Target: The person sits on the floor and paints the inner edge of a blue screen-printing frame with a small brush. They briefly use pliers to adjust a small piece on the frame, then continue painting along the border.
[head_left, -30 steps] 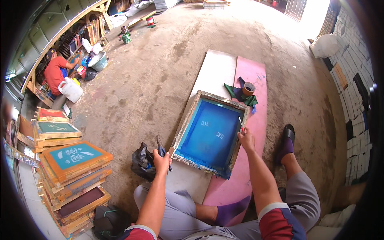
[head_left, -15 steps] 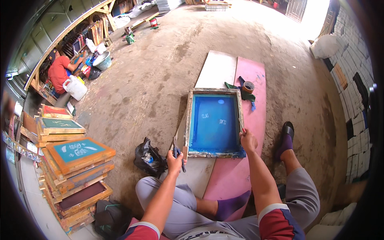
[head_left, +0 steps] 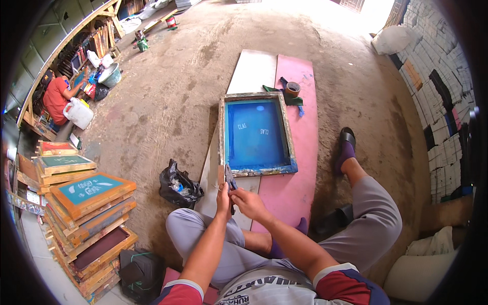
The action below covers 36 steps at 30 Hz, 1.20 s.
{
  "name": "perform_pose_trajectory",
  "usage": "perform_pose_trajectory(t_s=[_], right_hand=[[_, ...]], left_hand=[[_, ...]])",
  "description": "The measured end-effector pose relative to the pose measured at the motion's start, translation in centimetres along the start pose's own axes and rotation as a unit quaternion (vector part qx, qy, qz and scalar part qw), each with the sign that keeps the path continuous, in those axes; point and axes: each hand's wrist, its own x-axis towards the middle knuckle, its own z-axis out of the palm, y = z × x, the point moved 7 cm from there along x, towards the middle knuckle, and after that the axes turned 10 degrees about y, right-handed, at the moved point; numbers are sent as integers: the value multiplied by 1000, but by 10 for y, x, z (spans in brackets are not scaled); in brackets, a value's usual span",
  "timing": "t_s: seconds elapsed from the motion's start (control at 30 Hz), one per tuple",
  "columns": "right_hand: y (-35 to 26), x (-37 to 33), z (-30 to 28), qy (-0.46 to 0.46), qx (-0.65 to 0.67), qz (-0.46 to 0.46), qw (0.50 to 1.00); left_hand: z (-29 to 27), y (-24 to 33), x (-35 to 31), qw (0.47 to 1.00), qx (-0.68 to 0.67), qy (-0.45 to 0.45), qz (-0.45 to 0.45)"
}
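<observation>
Below the lower left corner of a screen-printing frame (head_left: pixel 291 133), my two hands meet at a pair of dark pliers (head_left: pixel 231 179) whose jaws point away from me. My left hand (head_left: pixel 222 201) is closed round the pliers from the left. Fingers of my right hand (head_left: pixel 250 204) are closed against them from the other side, partly hiding the handles. A small shiny bit sticks out by my left fingers, too small to name. The frame has worn wooden sides and a blue mesh (head_left: pixel 256 145) with pale marks, and lies across a white board and a pink board.
A tape roll (head_left: pixel 292 89) lies on a dark cloth beyond the frame. A black plastic bag (head_left: pixel 175 185) sits left of my hands. Stacked printing frames (head_left: pixel 94 193) stand farther left. A person in red (head_left: pixel 57 96) crouches at far left. White stacks (head_left: pixel 442 101) line the right.
My right hand has left the frame's right side and come across to the pliers by my left hand. A thin tool seen in it before no longer shows. The whole view has shifted.
</observation>
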Motion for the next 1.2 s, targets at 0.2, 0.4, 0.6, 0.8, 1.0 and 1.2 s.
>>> perform_pose_trajectory(t_s=[0.2,0.4,0.6,0.8,1.0,1.2], right_hand=[[68,-3,-30,38,210,229,950],[76,-40,-16,-103,281,335,893],[94,-43,-25,-1,318,259,912],[96,-32,-55,65,381,256,886],[153,-9,-149,73,254,307,914],[163,24,-273,36,26,250,967]], left_hand=[[34,5,-7,997,-10,-76,-24],[49,-34,-31,988,28,-148,-44],[60,-30,-34,974,110,-195,24],[75,-28,-28,981,83,-178,7],[45,-47,-4,984,62,-148,-80],[63,-60,-2,977,127,-151,-86]])
